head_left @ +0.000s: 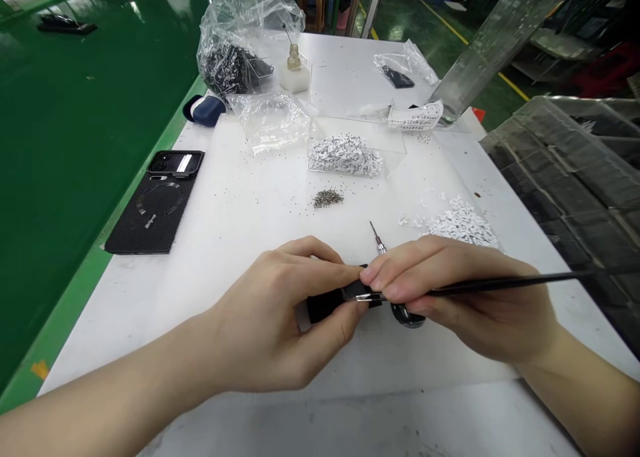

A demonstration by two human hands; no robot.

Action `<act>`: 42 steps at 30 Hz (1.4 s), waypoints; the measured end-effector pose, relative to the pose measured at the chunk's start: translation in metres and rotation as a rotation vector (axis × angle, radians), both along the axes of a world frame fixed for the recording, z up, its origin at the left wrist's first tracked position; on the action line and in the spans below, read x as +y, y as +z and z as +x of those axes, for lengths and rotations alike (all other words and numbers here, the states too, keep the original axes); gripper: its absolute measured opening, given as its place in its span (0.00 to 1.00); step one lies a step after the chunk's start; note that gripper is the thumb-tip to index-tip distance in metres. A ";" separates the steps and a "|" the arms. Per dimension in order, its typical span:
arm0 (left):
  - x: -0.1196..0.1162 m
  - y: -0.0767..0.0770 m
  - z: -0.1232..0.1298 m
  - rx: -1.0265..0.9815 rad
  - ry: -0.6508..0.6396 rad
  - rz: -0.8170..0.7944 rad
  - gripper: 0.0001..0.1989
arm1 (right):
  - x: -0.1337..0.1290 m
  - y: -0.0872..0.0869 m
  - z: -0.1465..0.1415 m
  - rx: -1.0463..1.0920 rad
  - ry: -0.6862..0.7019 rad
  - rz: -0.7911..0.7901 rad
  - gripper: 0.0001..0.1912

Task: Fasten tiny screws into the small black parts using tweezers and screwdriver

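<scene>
At lower centre, the left hand (280,310) pinches a black part (324,304), the right hand (475,260) a slender tool (500,283), whose tip may slip if either grip loosens.

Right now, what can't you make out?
All in the head view:
Black part: covered partly by the left hand.
Screwdriver: midsection hidden by the right hand.
Thin black-handled tool: far end cut off, right edge.
Printed label: text too small.

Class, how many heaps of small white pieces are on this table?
2. One heap is in the clear tray; the other heap lies loose to its right, just beyond the right hand, which may hide part of it.
</scene>
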State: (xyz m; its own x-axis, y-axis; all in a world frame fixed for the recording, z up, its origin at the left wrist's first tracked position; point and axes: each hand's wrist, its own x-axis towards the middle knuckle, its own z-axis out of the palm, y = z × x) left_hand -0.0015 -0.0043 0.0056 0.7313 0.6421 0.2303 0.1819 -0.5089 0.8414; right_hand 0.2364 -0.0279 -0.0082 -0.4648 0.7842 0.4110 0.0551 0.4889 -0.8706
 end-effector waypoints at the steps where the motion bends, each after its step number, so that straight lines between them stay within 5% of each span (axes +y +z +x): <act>1: 0.000 0.000 0.000 -0.002 0.006 -0.005 0.09 | 0.000 0.000 0.000 -0.002 0.000 -0.005 0.18; 42: 0.000 0.000 -0.001 0.012 0.003 -0.003 0.09 | 0.000 0.005 0.008 -0.086 0.044 0.018 0.20</act>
